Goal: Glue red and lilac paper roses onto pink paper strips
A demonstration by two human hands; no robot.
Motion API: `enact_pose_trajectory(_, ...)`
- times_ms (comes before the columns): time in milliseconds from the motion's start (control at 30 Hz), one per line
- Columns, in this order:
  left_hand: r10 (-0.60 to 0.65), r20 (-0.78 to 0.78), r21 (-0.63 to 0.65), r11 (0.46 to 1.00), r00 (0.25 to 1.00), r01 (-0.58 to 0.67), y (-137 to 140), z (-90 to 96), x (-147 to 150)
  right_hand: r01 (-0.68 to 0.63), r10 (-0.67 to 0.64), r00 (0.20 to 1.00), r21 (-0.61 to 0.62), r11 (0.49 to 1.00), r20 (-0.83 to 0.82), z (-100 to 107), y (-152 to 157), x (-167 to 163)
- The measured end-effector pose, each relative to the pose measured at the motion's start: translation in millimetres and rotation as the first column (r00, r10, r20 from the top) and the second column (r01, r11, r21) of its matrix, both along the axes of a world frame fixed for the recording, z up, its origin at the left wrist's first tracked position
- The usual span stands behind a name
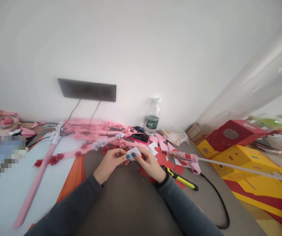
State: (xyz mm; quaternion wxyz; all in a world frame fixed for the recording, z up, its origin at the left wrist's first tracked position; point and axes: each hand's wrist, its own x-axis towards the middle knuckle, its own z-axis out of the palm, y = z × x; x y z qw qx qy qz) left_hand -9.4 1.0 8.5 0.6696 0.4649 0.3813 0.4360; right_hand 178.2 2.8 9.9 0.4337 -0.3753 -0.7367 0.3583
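Observation:
A small piece of white paper [134, 151] is pinched between both my hands over the grey table. My left hand [113, 163] grips its left side between thumb and fingers. My right hand [150, 163] has its thumb pressed on the paper's right side, with the other fingers behind it. Beyond my hands, paper roses [121, 142] in pink, red and white sit along pink strips. Red paper pieces [164, 159] lie partly under my right hand. Just right of that hand are a yellow-green utility knife [184, 181] and a pink glue gun [184, 156] with a long glue stick.
A water bottle [153, 118] stands by the wall, near a phone [139, 138] in a pink case. The glue gun's black cord [223, 205] loops at right. Red and yellow boxes [244, 160] crowd the right edge. A pink pole [37, 183] crosses white sheets at left.

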Motion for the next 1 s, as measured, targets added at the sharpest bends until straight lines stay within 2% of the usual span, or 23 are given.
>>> enact_pose_trajectory(100, 0.012, -0.042, 0.043, 0.999, 0.999, -0.01, 0.7, 0.5, -0.2, 0.01, -0.01, 1.0, -0.009, 1.0, -0.006, -0.8, 1.4, -0.6)
enact_pose_trajectory(233, -0.006, -0.021, 0.011, 1.0, 1.0, 0.006, -0.3, 3.2, 0.7, 0.049, -0.049, 0.999, -0.017, 0.999, -0.014, -2.6, 1.4, -2.6)
enact_pose_trajectory(367, -0.048, -0.015, 0.001, 0.999, 0.999, 0.048, -1.3, 3.7, 0.8, 0.013, -0.013, 1.0, -0.02, 1.0, -0.006, -2.2, 1.0, -2.9)
enact_pose_trajectory(600, -0.066, -0.04, 0.056, 0.996, 0.997, 0.068, -0.5, 1.5, 0.0, 0.019, -0.035, 0.991, -0.119, 0.993, -0.128, 1.0, 3.1, -2.9)
enact_pose_trajectory(733, -0.119, -0.088, 0.073, 0.989, 0.989, 0.126, -0.9, 1.1, 0.1, -0.024, 0.018, 0.999, -0.114, 0.993, -0.048, 4.5, 1.6, -2.6)
enact_pose_trajectory(867, -0.071, -0.172, 0.145, 0.985, 0.983, 0.096, 0.8, -1.6, -1.6, -0.042, 0.031, 0.997, -0.155, 0.987, -0.072, 4.3, 1.3, -3.8)
enact_pose_trajectory(1000, -0.035, -0.129, 0.122, 0.991, 0.991, 0.051, 2.6, -5.0, -1.5, -0.005, -0.027, 0.986, -0.194, 0.981, -0.163, 2.4, 3.3, -3.9)
